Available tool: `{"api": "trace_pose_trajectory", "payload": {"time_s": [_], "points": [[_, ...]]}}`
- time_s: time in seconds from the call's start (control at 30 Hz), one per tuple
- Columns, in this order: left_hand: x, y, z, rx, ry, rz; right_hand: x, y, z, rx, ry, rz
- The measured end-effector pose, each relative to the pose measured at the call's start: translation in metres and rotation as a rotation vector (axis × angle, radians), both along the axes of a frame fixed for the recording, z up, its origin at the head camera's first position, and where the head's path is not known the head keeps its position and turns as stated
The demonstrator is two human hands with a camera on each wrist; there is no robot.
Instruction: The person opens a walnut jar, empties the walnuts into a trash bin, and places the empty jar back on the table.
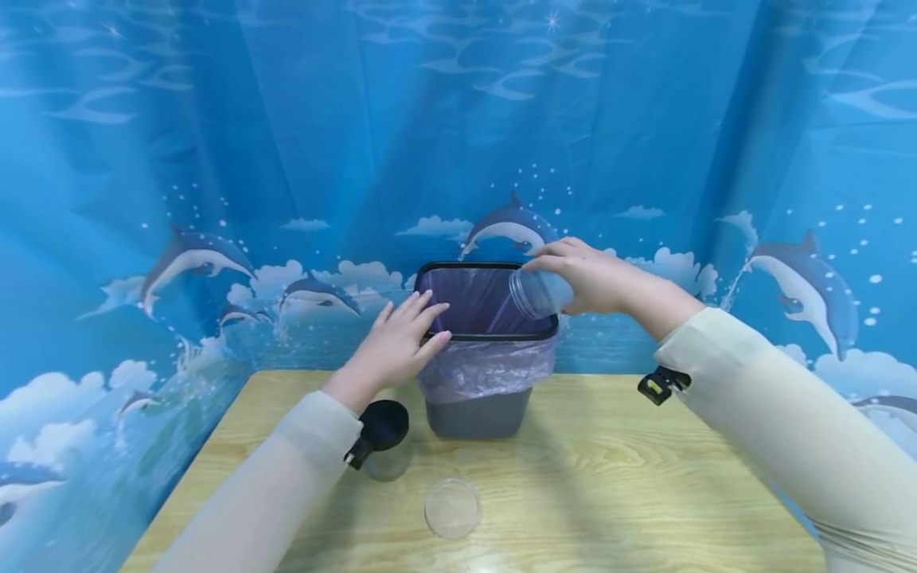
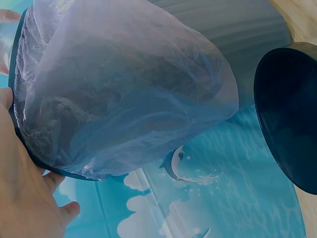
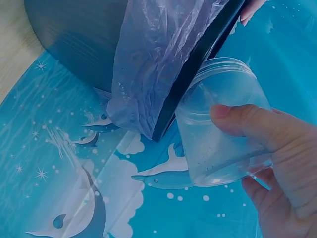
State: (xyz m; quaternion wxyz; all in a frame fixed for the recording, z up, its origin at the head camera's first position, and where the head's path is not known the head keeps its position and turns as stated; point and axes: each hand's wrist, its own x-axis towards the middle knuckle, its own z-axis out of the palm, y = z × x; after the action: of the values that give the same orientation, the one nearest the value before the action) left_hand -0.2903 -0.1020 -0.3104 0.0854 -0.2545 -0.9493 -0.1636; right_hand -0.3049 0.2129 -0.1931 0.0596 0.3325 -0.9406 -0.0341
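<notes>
My right hand (image 1: 591, 278) grips a clear plastic jar (image 1: 539, 294), thumb on one side and fingers on the other in the right wrist view. The jar (image 3: 223, 129) is tipped on its side, its uncovered mouth at the rim of a grey bin (image 1: 476, 418). No contents can be made out in it. A pale purple plastic bag (image 1: 487, 370) lines the bin and folds over its black rim. My left hand (image 1: 394, 342) is spread, its fingertips at the bin's left rim; in the left wrist view the fingers (image 2: 54, 181) lie along that edge.
On the wooden table (image 1: 630, 477), a clear round lid (image 1: 453, 509) lies flat in front of the bin. Beside my left wrist stands a clear container with a black round top (image 1: 384, 423). A blue curtain (image 1: 458, 119) with dolphins hangs behind the table.
</notes>
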Motion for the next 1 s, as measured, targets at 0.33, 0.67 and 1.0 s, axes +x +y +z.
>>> {"api": "trace_pose_trajectory", "payload": {"time_s": [0.33,0.67,1.0], "points": [[-0.001,0.0,-0.002,-0.004,-0.006,0.007,0.0,0.001,-0.002,-0.013,0.007,0.006],[0.0,0.001,-0.002,0.005,0.004,0.0,0.003,0.003,0.0,-0.029,0.006,-0.019],[0.0,0.001,-0.002,-0.004,0.005,0.003,0.011,0.008,-0.004,-0.078,0.016,0.02]]}}
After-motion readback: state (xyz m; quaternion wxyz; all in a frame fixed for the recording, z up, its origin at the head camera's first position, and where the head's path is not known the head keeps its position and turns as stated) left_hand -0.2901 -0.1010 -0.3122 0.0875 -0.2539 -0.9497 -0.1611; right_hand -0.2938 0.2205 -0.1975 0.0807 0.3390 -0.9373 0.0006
